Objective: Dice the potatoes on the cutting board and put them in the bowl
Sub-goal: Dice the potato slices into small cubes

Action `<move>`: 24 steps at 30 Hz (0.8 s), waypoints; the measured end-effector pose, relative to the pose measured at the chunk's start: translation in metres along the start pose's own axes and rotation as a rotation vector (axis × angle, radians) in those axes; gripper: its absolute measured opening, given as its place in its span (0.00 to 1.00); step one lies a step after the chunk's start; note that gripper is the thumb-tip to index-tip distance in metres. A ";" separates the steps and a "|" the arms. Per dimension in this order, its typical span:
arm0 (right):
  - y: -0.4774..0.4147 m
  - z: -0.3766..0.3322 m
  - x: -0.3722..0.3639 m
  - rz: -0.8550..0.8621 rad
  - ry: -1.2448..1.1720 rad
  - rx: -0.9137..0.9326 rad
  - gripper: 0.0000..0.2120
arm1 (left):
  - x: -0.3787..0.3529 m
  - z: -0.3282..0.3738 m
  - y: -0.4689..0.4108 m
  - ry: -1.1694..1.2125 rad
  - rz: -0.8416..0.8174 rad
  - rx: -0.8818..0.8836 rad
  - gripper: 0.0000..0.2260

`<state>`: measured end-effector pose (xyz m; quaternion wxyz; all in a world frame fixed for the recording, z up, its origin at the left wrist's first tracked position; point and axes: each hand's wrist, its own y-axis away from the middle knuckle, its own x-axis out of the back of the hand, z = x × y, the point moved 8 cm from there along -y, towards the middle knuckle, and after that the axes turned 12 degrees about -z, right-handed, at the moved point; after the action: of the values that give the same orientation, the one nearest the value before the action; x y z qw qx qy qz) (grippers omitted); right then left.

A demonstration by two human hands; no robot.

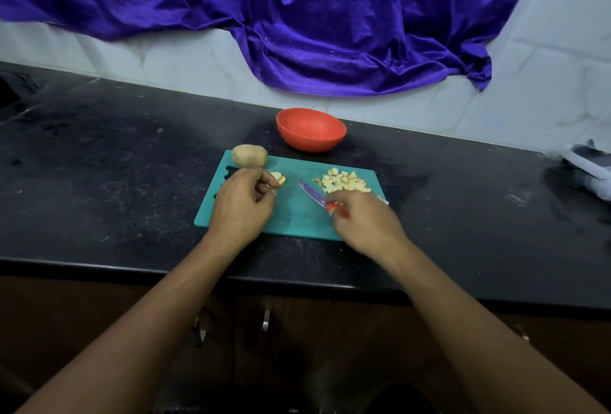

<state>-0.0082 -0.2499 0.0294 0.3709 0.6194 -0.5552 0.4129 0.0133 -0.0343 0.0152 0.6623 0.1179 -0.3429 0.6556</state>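
Observation:
A teal cutting board [291,215] lies on the black counter. At its far left corner rests a whole potato [249,155]. My left hand [243,203] pinches a small stack of potato slices [277,180] on the board. A pile of diced potato [342,180] lies at the board's far right. My right hand [362,218] grips the red handle of a knife [312,195], its purple blade pointing left and away over the board's middle. Behind the board stands the red bowl [311,129]; nothing shows inside it.
The black counter [115,165] stretches wide to the left and right, its front edge just below my wrists. A white and grey cloth-like object [590,169] lies at the far right. Blue fabric [314,16] drapes over the white tiled wall behind.

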 end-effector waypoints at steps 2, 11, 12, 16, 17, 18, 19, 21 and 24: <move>0.004 0.002 0.000 0.023 -0.010 -0.025 0.15 | 0.000 0.001 0.001 0.004 -0.004 0.001 0.05; 0.020 0.002 -0.004 0.126 0.111 0.040 0.18 | 0.000 -0.001 -0.001 -0.017 -0.002 0.029 0.05; 0.023 0.000 -0.006 0.144 0.117 0.056 0.19 | 0.000 -0.002 -0.002 -0.031 0.007 0.040 0.04; 0.028 -0.001 -0.011 0.169 0.111 0.109 0.19 | -0.004 -0.002 -0.018 -0.217 -0.036 0.109 0.13; 0.028 0.000 -0.010 0.178 0.094 0.108 0.19 | -0.007 -0.001 -0.022 -0.272 -0.071 0.139 0.16; 0.028 0.000 -0.009 0.183 0.086 0.105 0.19 | -0.009 0.000 -0.026 -0.324 -0.104 0.168 0.19; 0.028 0.000 -0.009 0.183 0.086 0.103 0.19 | -0.011 0.001 -0.029 -0.374 -0.131 0.190 0.21; 0.030 -0.001 -0.009 0.183 0.087 0.106 0.19 | -0.015 0.003 -0.034 -0.459 -0.172 0.210 0.23; 0.030 0.001 -0.007 0.189 0.071 0.101 0.19 | -0.019 0.003 -0.039 -0.503 -0.205 0.223 0.21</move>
<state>-0.0383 -0.2508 0.0223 0.3180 0.5673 -0.5760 0.4953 0.0509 -0.0552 0.0174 0.6021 0.3829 -0.4084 0.5693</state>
